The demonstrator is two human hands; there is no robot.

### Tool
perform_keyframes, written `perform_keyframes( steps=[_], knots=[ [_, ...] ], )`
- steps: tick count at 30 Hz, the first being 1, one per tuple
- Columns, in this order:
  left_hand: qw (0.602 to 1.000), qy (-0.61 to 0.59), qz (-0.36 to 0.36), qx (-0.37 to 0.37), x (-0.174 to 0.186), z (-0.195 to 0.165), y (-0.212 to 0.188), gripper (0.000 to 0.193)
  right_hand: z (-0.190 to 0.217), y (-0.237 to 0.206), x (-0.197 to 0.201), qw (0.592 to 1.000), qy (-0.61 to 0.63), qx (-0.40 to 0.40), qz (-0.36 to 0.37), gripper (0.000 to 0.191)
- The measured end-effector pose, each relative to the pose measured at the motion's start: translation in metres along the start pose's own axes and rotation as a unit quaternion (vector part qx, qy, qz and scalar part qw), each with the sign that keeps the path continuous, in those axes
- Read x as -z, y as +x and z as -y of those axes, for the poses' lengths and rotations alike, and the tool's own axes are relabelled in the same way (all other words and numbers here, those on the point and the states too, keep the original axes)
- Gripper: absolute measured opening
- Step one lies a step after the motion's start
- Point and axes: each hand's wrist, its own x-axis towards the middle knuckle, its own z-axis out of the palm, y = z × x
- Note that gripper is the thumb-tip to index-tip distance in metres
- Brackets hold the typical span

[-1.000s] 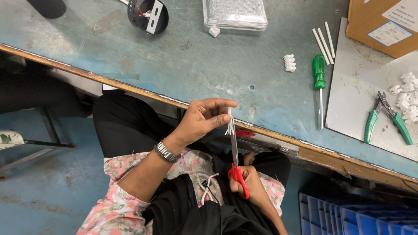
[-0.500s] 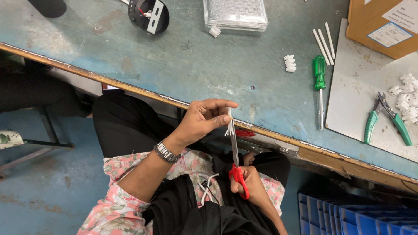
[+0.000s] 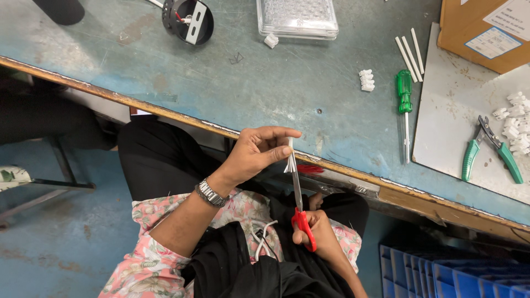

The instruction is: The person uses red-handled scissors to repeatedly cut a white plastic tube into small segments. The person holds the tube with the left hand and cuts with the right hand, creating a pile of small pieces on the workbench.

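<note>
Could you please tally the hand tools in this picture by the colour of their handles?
Red handles: 1, the scissors held in the right hand
Green handles: 2, the screwdriver and the pliers lying on the bench
Total: 3

The box (image 3: pixel 486 33) at the bench's far right corner and the crates (image 3: pixel 458 276) below are cut off by the picture's edges.

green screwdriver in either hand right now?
No: the green screwdriver lies on the bench, while the right hand holds red-handled scissors and the left hand pinches thin white strips.
</note>
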Motion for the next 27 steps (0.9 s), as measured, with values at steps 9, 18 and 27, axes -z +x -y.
perform_keyframes(
  steps=[9,18,27],
  knots=[
    [1.0,0.015,-0.006,0.002,-0.011,-0.005,0.013,0.031,0.004,0.0,0.008,0.999,0.012,-0.029,-0.006,0.037],
    [1.0,0.004,0.002,0.011,-0.023,-0.005,0.018,0.03,0.012,-0.004,0.004,0.999,0.044,-0.013,-0.005,0.041],
    [1.0,0.02,0.005,0.008,-0.025,-0.003,0.024,0.031,0.01,-0.002,0.009,0.998,0.057,0.023,-0.009,0.045]
  ],
)
